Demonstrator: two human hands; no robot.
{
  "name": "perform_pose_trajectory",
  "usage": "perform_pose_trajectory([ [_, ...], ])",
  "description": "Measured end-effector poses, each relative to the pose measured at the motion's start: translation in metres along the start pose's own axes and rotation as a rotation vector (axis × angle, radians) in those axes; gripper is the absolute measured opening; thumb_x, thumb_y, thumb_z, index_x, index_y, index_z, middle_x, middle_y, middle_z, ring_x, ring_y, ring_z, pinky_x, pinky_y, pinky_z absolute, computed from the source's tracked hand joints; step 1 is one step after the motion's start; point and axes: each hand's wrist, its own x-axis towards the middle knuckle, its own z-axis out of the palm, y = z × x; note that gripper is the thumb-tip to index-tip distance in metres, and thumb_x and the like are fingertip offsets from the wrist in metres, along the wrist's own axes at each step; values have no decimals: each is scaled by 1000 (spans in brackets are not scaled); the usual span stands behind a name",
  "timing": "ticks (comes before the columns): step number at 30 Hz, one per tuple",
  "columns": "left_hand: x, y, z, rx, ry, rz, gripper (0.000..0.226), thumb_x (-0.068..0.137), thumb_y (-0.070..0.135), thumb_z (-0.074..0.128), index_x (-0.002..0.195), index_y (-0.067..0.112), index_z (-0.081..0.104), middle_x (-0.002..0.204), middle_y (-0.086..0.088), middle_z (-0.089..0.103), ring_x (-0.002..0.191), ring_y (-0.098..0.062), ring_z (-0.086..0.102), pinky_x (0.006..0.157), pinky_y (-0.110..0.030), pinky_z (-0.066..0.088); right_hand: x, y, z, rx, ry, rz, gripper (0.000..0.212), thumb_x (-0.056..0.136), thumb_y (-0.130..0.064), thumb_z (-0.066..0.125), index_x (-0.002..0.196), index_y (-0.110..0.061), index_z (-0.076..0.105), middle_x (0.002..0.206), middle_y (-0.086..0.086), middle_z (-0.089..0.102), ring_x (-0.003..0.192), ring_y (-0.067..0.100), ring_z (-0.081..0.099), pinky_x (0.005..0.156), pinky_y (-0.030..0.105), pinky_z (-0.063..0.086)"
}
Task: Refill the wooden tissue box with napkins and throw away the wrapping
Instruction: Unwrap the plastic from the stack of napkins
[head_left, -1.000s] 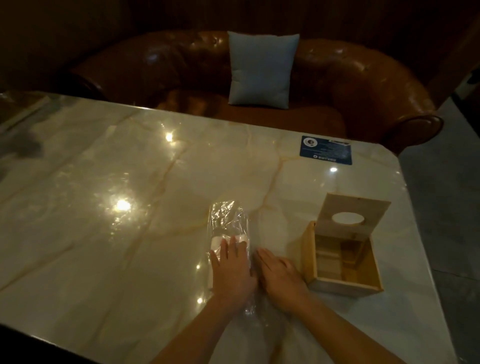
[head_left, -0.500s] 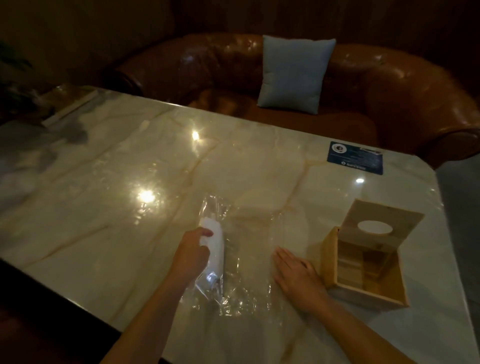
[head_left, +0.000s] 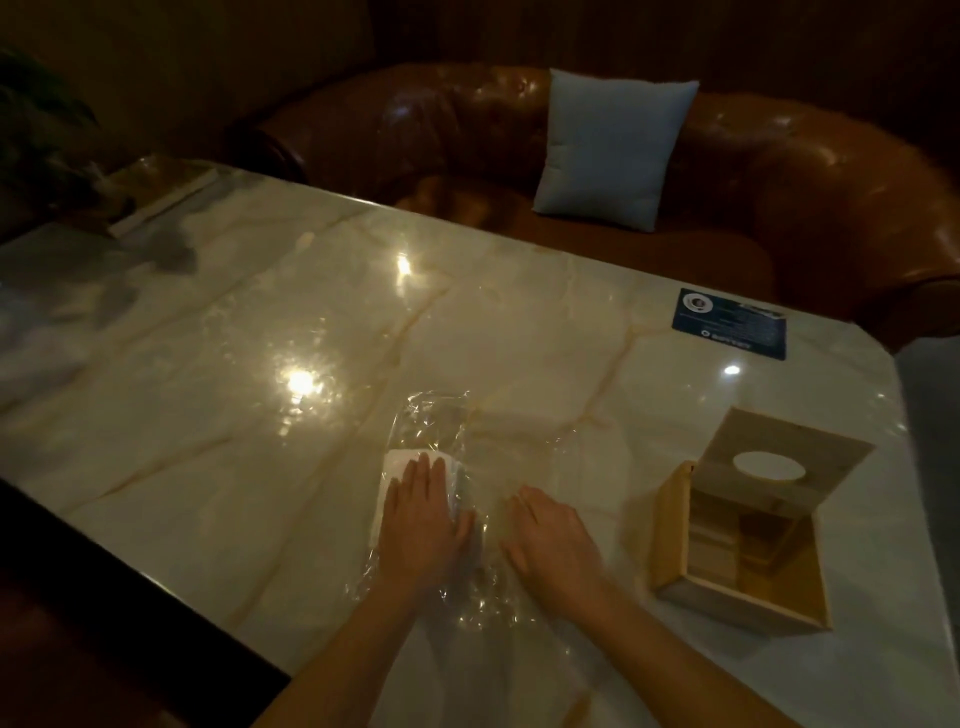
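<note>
A white stack of napkins (head_left: 402, 462) lies flat on the marble table (head_left: 260, 364), at the left edge of a crinkled clear plastic wrapping (head_left: 441, 421). My left hand (head_left: 423, 525) presses flat on top of the napkins, fingers together and stretched forward. My right hand (head_left: 553, 540) lies flat, palm down, on the spread wrapping just to the right. The wooden tissue box (head_left: 737, 540) stands at the right, empty inside, its lid with an oval hole tipped up and back.
A dark blue card (head_left: 730, 323) lies near the table's far right edge. A brown leather sofa (head_left: 779, 171) with a pale blue cushion (head_left: 613, 148) runs behind the table. The table's near left edge drops to a dark floor.
My left hand, which gripped the napkin stack on its edge, has laid it flat and now presses on it. The wrapping lies more spread out. My right hand stays flat.
</note>
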Motion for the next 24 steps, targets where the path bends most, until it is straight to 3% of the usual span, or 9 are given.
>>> perform_pose_trajectory([
  [2, 1, 2, 6, 30, -22, 26, 72, 95, 47, 31, 147, 10, -2, 159, -11, -1, 147, -24, -2, 119, -38, -1, 4, -11, 10, 57, -61, 7, 55, 73, -42, 66, 119, -12, 60, 127, 7, 62, 116, 21, 59, 92, 35, 49],
  [4, -1, 1, 9, 57, -37, 32, 71, 96, 44, 29, 146, 10, -6, 159, -11, -5, 146, -25, -5, 119, -38, -4, 6, -16, 24, 115, -207, 4, 65, 88, -47, 45, 140, -11, 34, 151, 10, 31, 139, 27, 30, 112, 42, 25],
  [6, -2, -2, 11, 40, -43, 39, 66, 97, 38, 26, 146, 10, -7, 159, -11, -5, 146, -25, -6, 119, -37, -4, 3, -16, 34, 83, -303, -10, 71, 91, -54, 34, 146, -13, 15, 157, 8, 11, 145, 25, 9, 117, 41, 9],
  [9, -2, -7, 9, 23, -49, 71, 60, 97, 30, 27, 147, 13, -2, 159, -9, -2, 147, -22, -4, 119, -36, -2, 1, -10, 40, -6, -262, -47, 72, 87, -56, 39, 144, -15, 24, 154, 6, 18, 143, 24, 20, 115, 42, 18],
  [11, -1, -13, 2, -16, -49, 97, 63, 96, 29, 35, 148, 15, 2, 159, -7, 4, 147, -20, 3, 119, -35, 4, 1, -5, 44, 22, -311, -62, 73, 89, -57, 33, 146, -18, 12, 157, 5, 8, 145, 23, 8, 116, 41, 9],
  [13, 0, -19, -9, -94, -16, 93, 64, 93, 27, 44, 147, 16, 11, 158, -6, 13, 144, -20, 18, 116, -35, 20, 2, -2, 47, 36, -350, -64, 73, 90, -57, 30, 147, -20, 4, 158, 3, 0, 145, 21, -2, 116, 39, 2],
  [16, 1, -30, -29, -170, 54, 39, 61, 90, 18, 49, 145, 19, 23, 157, -2, 19, 134, -25, 39, 103, -39, 44, 5, 1, 43, 35, -364, -69, 72, 90, -55, 32, 147, -20, 5, 159, 3, 2, 145, 20, -1, 117, 38, 3],
  [21, 5, -51, -50, -264, 108, -35, 64, 84, -2, 47, 141, 21, 31, 158, 1, 16, 134, -26, 38, 93, -39, 49, 8, 8, 32, 31, -404, -109, 69, 92, -50, 34, 147, -22, 6, 159, 1, 1, 145, 17, 1, 116, 35, 6],
  [24, 6, -63, -57, -294, 144, -103, 70, 82, -9, 48, 142, 21, 29, 157, 1, 15, 130, -26, 43, 77, -33, 50, 13, 13, 24, 31, -427, -106, 66, 92, -48, 37, 147, -22, 10, 159, 0, 3, 145, 17, 5, 116, 36, 10],
])
